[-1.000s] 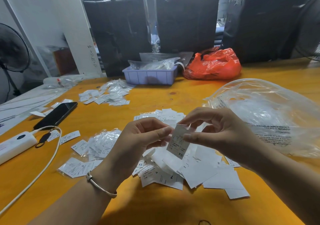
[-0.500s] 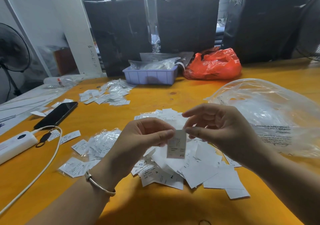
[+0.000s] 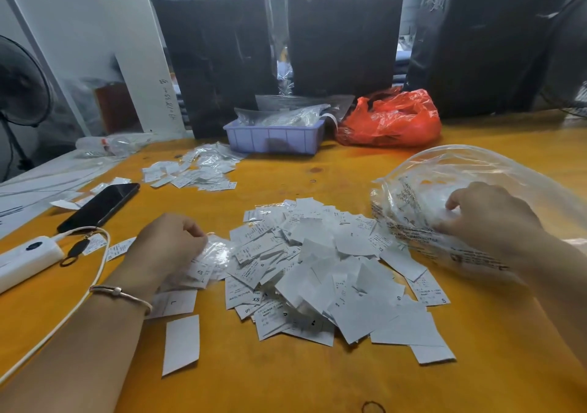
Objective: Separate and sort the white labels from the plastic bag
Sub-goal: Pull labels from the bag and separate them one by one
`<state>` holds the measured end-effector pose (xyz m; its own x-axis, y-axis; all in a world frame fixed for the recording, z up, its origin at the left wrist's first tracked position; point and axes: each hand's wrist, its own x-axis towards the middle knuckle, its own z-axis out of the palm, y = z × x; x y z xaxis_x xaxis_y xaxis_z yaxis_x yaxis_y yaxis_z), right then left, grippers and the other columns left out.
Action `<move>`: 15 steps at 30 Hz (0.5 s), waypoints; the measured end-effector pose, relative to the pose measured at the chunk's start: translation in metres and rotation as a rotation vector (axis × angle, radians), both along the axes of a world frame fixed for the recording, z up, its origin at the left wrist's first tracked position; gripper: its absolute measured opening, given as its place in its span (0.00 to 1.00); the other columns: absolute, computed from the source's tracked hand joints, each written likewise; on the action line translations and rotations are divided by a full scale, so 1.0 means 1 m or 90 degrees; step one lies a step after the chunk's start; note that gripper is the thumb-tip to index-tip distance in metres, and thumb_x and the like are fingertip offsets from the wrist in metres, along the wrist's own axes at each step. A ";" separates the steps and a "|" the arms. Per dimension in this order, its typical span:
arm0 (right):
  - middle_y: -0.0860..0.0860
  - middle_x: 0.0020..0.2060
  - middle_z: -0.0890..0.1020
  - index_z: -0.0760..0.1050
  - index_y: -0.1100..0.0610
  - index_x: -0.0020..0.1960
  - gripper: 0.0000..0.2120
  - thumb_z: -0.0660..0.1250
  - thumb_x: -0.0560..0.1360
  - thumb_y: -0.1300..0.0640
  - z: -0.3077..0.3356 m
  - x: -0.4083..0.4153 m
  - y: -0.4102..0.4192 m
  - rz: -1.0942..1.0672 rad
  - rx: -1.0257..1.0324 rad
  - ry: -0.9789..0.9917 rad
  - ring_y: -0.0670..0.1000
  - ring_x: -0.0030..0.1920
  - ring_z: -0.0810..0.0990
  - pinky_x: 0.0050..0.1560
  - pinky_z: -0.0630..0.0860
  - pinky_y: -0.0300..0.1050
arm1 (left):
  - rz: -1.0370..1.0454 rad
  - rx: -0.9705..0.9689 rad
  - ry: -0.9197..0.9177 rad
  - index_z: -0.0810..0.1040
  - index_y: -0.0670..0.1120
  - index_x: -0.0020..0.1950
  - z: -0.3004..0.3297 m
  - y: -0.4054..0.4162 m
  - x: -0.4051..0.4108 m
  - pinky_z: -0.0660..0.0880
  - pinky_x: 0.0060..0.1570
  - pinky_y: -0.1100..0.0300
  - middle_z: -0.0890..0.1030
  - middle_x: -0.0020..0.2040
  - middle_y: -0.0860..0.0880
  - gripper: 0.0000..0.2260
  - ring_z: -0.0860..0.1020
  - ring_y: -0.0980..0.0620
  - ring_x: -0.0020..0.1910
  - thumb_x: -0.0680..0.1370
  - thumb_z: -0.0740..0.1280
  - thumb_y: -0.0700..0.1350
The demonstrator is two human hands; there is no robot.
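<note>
Fingers of the left hand (image 3: 165, 244) curled over small crinkled clear packets at the pile's left edge — probably pinching one, though knuckles hide the tips. Right hand (image 3: 486, 218) blurred, fingers bent into the large clear printed plastic bag (image 3: 470, 171), gripping its film. Loose white rectangular paper labels (image 3: 317, 269) heaped between both on the orange table (image 3: 286, 381).

Two hands show, the left hand (image 3: 168, 244) and the right hand (image 3: 489, 218). One clear plastic bag (image 3: 495, 171) lies on the orange surface (image 3: 286, 381), beside one red bag (image 3: 390, 117), one lilac tray (image 3: 273, 139), one black phone (image 3: 98, 206) and one white power bank (image 3: 25, 257). Three black wrapped bundles (image 3: 343, 37) stand behind. The white labels (image 3: 317, 272) are too many and too overlapped to count.
</note>
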<state>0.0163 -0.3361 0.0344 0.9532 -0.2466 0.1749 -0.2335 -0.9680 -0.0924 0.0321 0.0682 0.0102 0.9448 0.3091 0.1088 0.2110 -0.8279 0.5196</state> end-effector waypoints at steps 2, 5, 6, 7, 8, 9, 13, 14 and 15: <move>0.54 0.49 0.79 0.80 0.56 0.49 0.18 0.71 0.71 0.41 0.000 0.000 -0.001 0.001 -0.001 -0.009 0.57 0.51 0.75 0.43 0.72 0.47 | 0.002 0.012 -0.002 0.82 0.52 0.38 -0.002 0.003 0.001 0.73 0.38 0.57 0.82 0.39 0.52 0.07 0.77 0.50 0.41 0.76 0.73 0.43; 0.54 0.46 0.80 0.81 0.56 0.46 0.14 0.72 0.72 0.45 0.000 -0.001 -0.002 0.000 -0.006 -0.019 0.57 0.48 0.76 0.41 0.73 0.46 | 0.018 0.056 0.000 0.80 0.53 0.43 0.000 0.003 0.000 0.76 0.43 0.55 0.80 0.43 0.54 0.04 0.77 0.50 0.44 0.76 0.73 0.45; 0.53 0.44 0.81 0.81 0.56 0.45 0.10 0.71 0.73 0.48 0.000 -0.001 -0.002 -0.002 0.000 -0.032 0.56 0.47 0.77 0.39 0.72 0.45 | 0.019 0.070 -0.010 0.80 0.52 0.48 0.000 0.002 -0.001 0.76 0.45 0.54 0.79 0.44 0.54 0.04 0.76 0.50 0.46 0.76 0.72 0.46; 0.53 0.43 0.81 0.81 0.55 0.43 0.06 0.70 0.74 0.52 0.000 0.000 -0.003 -0.007 0.007 -0.049 0.56 0.46 0.76 0.37 0.70 0.43 | 0.019 0.077 -0.027 0.79 0.52 0.53 0.001 0.001 -0.001 0.76 0.46 0.54 0.78 0.47 0.53 0.07 0.76 0.49 0.48 0.76 0.72 0.46; 0.53 0.42 0.81 0.80 0.54 0.42 0.05 0.68 0.75 0.56 -0.001 0.001 -0.004 -0.015 0.009 -0.064 0.57 0.45 0.76 0.36 0.68 0.43 | 0.019 0.074 -0.052 0.79 0.52 0.57 0.002 -0.001 -0.002 0.75 0.47 0.53 0.78 0.50 0.52 0.10 0.76 0.48 0.51 0.77 0.71 0.47; 0.53 0.42 0.81 0.80 0.54 0.42 0.06 0.66 0.76 0.57 -0.001 0.001 -0.005 -0.024 0.004 -0.078 0.57 0.44 0.76 0.35 0.67 0.42 | 0.017 0.068 -0.085 0.79 0.51 0.59 0.003 -0.005 -0.003 0.76 0.48 0.52 0.78 0.53 0.50 0.11 0.76 0.47 0.53 0.77 0.70 0.48; 0.55 0.41 0.80 0.81 0.56 0.41 0.09 0.65 0.77 0.58 -0.001 0.003 -0.008 -0.020 -0.012 -0.118 0.59 0.44 0.76 0.37 0.69 0.43 | -0.051 0.030 -0.210 0.80 0.51 0.58 0.007 -0.030 -0.012 0.74 0.47 0.54 0.78 0.55 0.50 0.09 0.75 0.50 0.53 0.78 0.69 0.47; 0.55 0.41 0.81 0.81 0.56 0.41 0.08 0.65 0.77 0.58 -0.001 0.003 -0.007 -0.015 -0.011 -0.131 0.59 0.43 0.76 0.38 0.70 0.44 | -0.079 0.015 -0.226 0.80 0.51 0.57 0.007 -0.037 -0.015 0.73 0.45 0.56 0.77 0.55 0.51 0.08 0.75 0.52 0.52 0.78 0.69 0.46; 0.55 0.41 0.81 0.81 0.56 0.41 0.07 0.66 0.76 0.58 -0.001 0.003 -0.007 -0.012 -0.007 -0.144 0.58 0.43 0.76 0.38 0.71 0.44 | -0.108 -0.002 -0.235 0.80 0.51 0.57 0.006 -0.045 -0.018 0.71 0.43 0.60 0.77 0.54 0.52 0.08 0.75 0.53 0.52 0.78 0.70 0.46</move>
